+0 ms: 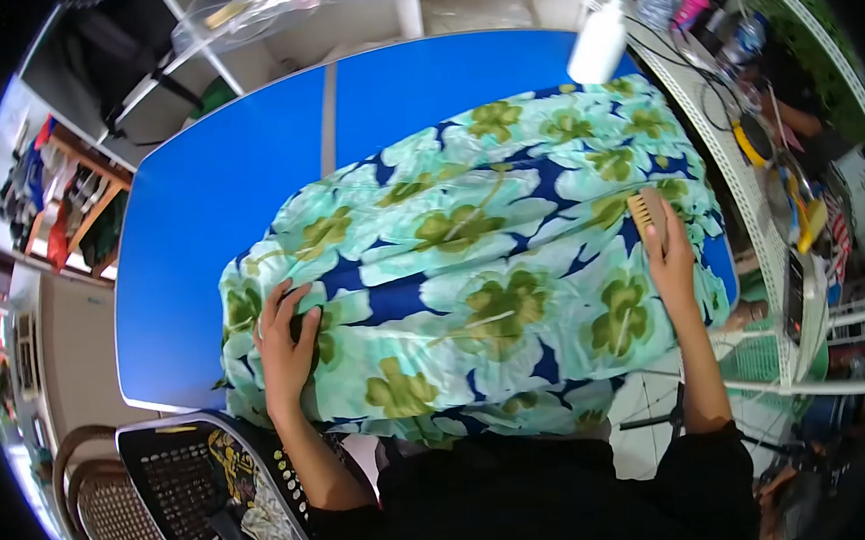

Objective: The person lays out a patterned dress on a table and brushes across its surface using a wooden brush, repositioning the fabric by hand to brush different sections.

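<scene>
A green, white and blue floral cloth (500, 305) is spread across the blue table (217, 205) and hangs over its near edge. My right hand (670, 255) grips a small brush (647, 213) with pale bristles, close to the cloth's right side. On the left part of the cloth rests my left hand (287, 340), fingers stretched out and thumb apart, holding nothing. Shallow wrinkles run across the cloth between my hands.
A white pump bottle (598, 46) stands at the table's far right corner. At lower left is a black basket (156, 470) with fabrics in it, beside a woven chair (118, 508). A white rack (685, 82) with assorted items lines the right side.
</scene>
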Demonstrator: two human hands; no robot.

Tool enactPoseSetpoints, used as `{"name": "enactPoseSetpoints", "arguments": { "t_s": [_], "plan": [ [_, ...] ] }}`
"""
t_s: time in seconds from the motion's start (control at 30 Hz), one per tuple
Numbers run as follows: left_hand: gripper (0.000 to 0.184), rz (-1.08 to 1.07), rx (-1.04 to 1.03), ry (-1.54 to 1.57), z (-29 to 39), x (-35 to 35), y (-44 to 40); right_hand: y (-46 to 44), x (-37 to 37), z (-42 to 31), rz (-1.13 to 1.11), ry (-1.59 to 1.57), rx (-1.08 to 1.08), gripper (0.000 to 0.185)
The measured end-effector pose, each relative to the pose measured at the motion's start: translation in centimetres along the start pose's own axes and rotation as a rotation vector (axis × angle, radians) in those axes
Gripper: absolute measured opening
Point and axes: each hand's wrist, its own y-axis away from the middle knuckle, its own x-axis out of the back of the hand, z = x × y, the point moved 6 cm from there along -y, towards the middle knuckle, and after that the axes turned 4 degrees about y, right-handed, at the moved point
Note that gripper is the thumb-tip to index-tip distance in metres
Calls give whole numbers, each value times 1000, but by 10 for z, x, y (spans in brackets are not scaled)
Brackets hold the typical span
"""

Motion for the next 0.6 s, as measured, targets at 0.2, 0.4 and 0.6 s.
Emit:
{"name": "enactPoseSetpoints", "arguments": {
  "t_s": [0.2, 0.4, 0.6],
  "plan": [
    [41, 31, 20, -66, -26, 34, -1, -82, -47, 9, 45, 28, 181, 40],
    [46, 7, 171, -219, -48, 15, -11, -159, -90, 41, 46, 10, 197, 40],
    [46, 26, 226, -334, -55, 6, -17, -187, -67, -28, 88, -620, -143, 38]
  ]
}}
